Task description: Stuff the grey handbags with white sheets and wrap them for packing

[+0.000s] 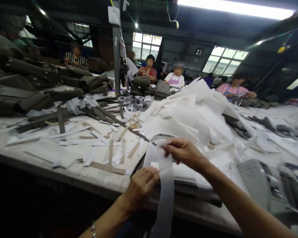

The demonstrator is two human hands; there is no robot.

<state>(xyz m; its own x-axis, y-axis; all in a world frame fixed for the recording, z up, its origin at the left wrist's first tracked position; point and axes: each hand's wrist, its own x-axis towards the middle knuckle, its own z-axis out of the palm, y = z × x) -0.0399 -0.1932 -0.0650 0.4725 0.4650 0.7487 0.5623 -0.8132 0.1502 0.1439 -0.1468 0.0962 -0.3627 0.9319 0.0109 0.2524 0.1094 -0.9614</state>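
Note:
My right hand (182, 152) pinches the upper end of a long, translucent white strip (166, 185), which hangs down past the table edge. Left of the strip, my left hand (144, 185) is closed with its fingers curled at the table edge, against white paper (151, 155). What its fingertips grip is hidden. Beneath and beside both hands lies a dark item (198, 191), perhaps a bag, partly covered by white sheets. A dark curved strap or edge (161, 136) shows just behind the strip.
A large heap of white sheets (193, 109) rises behind my hands. Loose white and brown strips (109, 155) scatter to the left on the table (64, 172). Dark bags (22, 92) pile up far left; a grey piece (254, 178) lies right. Several people sit across the table near a post (117, 59).

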